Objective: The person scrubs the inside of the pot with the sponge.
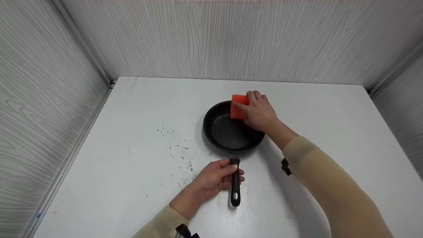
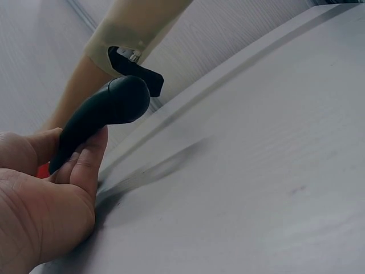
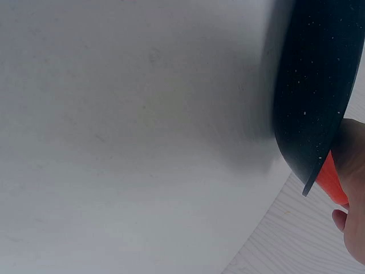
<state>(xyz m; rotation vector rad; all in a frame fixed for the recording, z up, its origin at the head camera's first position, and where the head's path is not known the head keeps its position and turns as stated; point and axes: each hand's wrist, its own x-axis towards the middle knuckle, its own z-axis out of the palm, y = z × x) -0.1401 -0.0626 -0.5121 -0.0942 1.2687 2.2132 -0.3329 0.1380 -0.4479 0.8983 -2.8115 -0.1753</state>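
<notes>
Curled left hand (image 1: 211, 177) fingers clamp the black plastic handle (image 1: 235, 181) of a round black speckled frying pan (image 1: 224, 134); right hand (image 1: 259, 112) fingers pinch an orange rectangular sponge (image 1: 238, 105) against its far inner wall.

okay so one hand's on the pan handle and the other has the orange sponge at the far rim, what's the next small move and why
Probably draw the orange rectangular sponge toward the handle across the black speckled frying pan. The right hand holds it at the far rim, the floor nearer the handle is uncovered, and the left hand grips the black handle, steadying it.
</notes>
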